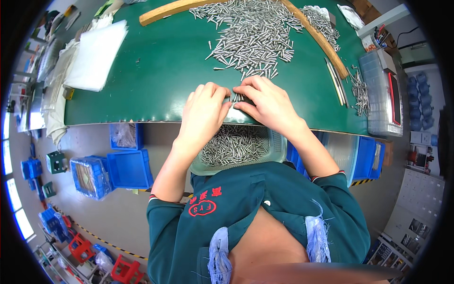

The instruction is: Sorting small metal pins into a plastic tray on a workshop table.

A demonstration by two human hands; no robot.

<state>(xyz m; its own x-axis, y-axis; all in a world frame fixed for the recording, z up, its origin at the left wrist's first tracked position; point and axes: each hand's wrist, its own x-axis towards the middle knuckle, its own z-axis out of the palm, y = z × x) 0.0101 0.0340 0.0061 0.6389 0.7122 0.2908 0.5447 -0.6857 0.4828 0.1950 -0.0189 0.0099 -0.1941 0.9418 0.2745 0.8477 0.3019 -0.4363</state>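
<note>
At the near edge of the green table, my left hand [204,111] and my right hand [270,105] face each other with curled fingers. A few small silver metal pins [238,97] lie between the fingertips, with both thumbs on the near side. My fingers hide part of them, so their exact number cannot be told. Just beyond my hands spreads a large heap of similar pins [255,40]. Below the table edge, close to my body, a pale green plastic basket [279,146] holds many more.
Wooden strips [321,40] border the heap. White sheets [97,57] lie at the left. Pen-like sticks [336,83], a smaller pin pile [359,92] and clear plastic boxes [378,94] are at the right. Blue bins [130,168] stand below the table.
</note>
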